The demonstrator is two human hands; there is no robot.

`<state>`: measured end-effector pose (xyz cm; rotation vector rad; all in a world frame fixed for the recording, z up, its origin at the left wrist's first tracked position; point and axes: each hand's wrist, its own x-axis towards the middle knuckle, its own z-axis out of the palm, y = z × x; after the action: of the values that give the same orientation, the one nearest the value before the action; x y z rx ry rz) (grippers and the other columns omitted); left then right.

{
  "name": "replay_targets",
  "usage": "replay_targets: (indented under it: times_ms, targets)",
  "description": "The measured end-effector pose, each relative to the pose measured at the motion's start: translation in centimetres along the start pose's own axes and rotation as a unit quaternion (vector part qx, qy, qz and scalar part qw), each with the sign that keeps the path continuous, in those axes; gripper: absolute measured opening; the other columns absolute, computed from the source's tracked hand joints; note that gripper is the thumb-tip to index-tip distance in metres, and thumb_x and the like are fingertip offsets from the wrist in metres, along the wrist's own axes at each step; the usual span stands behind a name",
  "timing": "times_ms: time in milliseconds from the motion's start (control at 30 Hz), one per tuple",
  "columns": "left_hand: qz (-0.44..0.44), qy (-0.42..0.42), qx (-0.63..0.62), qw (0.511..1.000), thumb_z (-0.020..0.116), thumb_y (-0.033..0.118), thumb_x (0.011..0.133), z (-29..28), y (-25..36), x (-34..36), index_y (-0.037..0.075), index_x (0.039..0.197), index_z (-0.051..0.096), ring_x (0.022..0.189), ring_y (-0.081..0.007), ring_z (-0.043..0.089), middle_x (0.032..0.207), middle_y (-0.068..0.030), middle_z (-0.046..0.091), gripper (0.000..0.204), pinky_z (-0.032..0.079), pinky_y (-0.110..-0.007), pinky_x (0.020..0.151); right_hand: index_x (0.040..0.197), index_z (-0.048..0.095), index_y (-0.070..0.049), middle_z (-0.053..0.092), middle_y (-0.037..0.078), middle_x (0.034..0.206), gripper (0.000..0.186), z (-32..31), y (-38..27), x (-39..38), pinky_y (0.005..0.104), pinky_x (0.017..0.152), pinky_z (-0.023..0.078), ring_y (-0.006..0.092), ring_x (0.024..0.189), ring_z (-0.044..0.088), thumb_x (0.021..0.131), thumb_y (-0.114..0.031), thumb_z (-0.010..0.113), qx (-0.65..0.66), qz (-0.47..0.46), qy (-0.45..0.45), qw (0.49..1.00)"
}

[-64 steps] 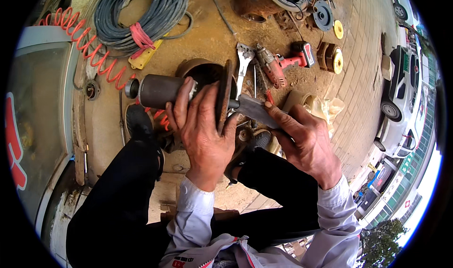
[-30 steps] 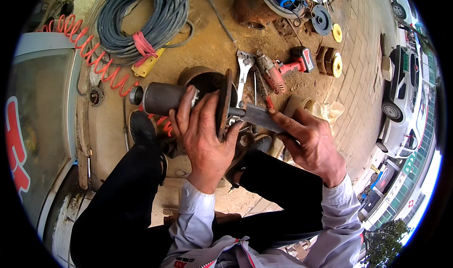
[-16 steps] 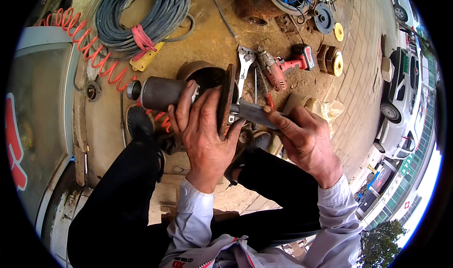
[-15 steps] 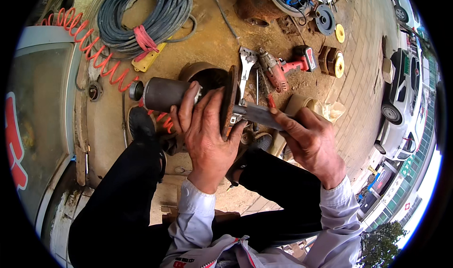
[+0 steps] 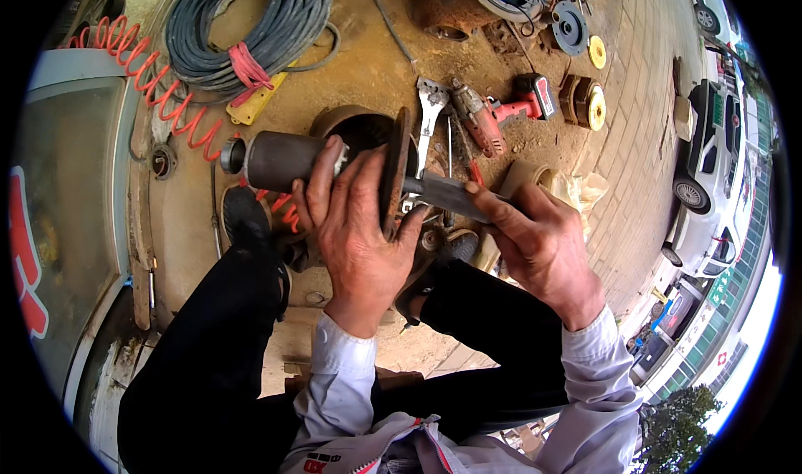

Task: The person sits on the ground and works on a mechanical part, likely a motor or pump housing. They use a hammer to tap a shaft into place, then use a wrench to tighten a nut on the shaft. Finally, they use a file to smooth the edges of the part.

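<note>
Left hand [image 5: 355, 223] wraps the dark steel cylindrical hub with rusty round flange [image 5: 288, 161], held above the lap. Right hand [image 5: 543, 244] clenches a flat grey metal bar [image 5: 447, 194] — its tip set at the flange centre. Seating looks unfinished; red power drill [image 5: 501, 111] lies untouched on the ground.

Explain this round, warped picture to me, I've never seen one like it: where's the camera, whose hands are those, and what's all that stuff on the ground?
The camera sits on the person's head and looks down through a fisheye lens, so straight edges bend. Both hands are the wearer's own. The left hand grips a rusty flanged hub with a dark cylindrical sleeve. The right hand holds a flat metal tool against the hub's flange. On the dirt ground lie a coiled grey cable, a red spiral air hose, an adjustable wrench and a red cordless drill. Parked cars stand at the right.
</note>
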<state>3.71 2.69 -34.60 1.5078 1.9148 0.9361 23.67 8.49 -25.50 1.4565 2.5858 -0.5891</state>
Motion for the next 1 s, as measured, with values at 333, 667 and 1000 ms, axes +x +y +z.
replay_targets:
  times_ms: [333,667,1000]
  targets:
    - [-0.002,-0.002,-0.005,1.000,0.092,0.016,0.070,0.1,0.2,-0.1,0.012,0.140,0.059,0.149,-0.0327,0.041,0.135,-0.0058,0.065,0.078,0.016,-0.064,0.121,0.135,0.071,-0.022,0.047,0.007,0.076,0.060,0.1,0.9,-0.8,0.0416,0.055,0.048,0.0260,0.068,0.058,0.079,-0.002,0.072,-0.001,0.005,0.000,1.000]
    - [0.007,0.007,0.000,1.000,0.092,0.017,0.070,0.1,-0.4,0.2,0.013,0.142,0.058,0.150,-0.0313,0.040,0.136,-0.0047,0.065,0.079,0.015,-0.064,0.121,0.133,0.073,-0.021,0.048,0.007,0.076,0.059,0.6,-0.6,0.3,0.0428,0.057,0.050,0.0272,0.067,0.058,0.077,-0.001,0.073,0.012,-0.001,0.005,1.000]
    - [0.007,0.011,-0.001,1.000,0.093,0.017,0.069,-0.1,-0.5,0.2,0.014,0.142,0.057,0.150,-0.0311,0.040,0.138,-0.0051,0.064,0.081,0.017,-0.064,0.120,0.134,0.072,-0.020,0.047,0.006,0.074,0.057,0.6,-0.7,0.8,0.0397,0.057,0.049,0.0250,0.066,0.057,0.080,-0.001,0.072,-0.012,-0.036,0.008,0.999]
